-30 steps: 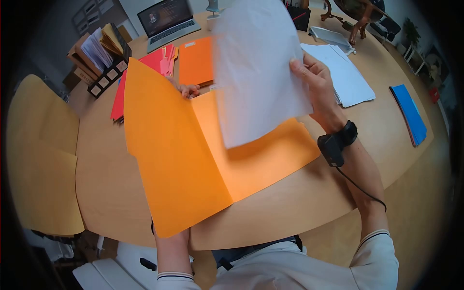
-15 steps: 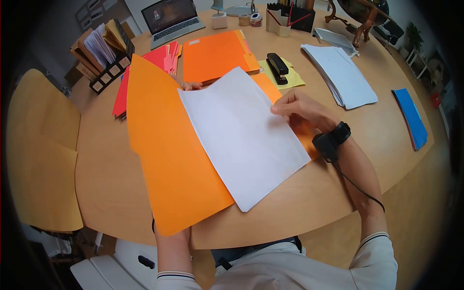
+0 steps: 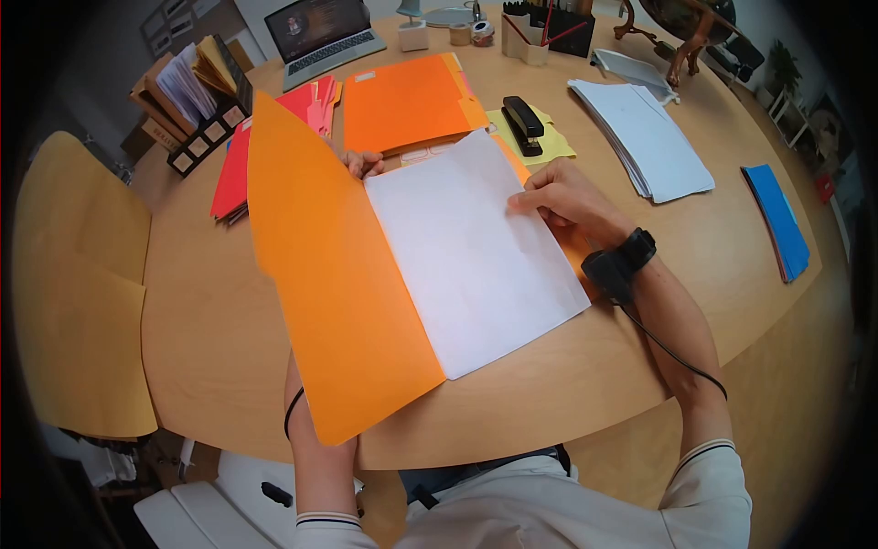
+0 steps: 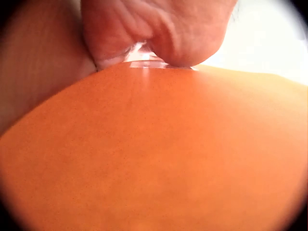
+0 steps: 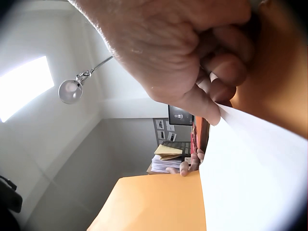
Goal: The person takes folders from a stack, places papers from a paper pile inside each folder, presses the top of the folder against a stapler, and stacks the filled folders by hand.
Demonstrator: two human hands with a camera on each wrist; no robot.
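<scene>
An open orange file folder [image 3: 329,302] lies on the desk near its front edge, its left flap raised. My left hand [image 3: 364,164] holds the flap from behind, its fingers showing at the top end near the fold. In the left wrist view a small clear plastic strip [image 4: 147,63] shows at the folder's edge beside the fingers. White paper [image 3: 471,261] lies over the folder's right half, its left side along the fold. My right hand [image 3: 567,199] pinches the paper's right edge between thumb and fingers, as the right wrist view also shows.
Beyond the folder lie more orange folders [image 3: 412,105], red folders [image 3: 233,174] and a black stapler [image 3: 523,126] on yellow paper. A stack of white paper [image 3: 645,146] and blue folders [image 3: 776,224] lie to the right. A laptop [image 3: 325,41] and file holder [image 3: 197,110] stand at the back left.
My right hand has lowered the white paper from the air onto the folder's right half, then shifted it up toward the fold. The left hand still holds the raised flap.
</scene>
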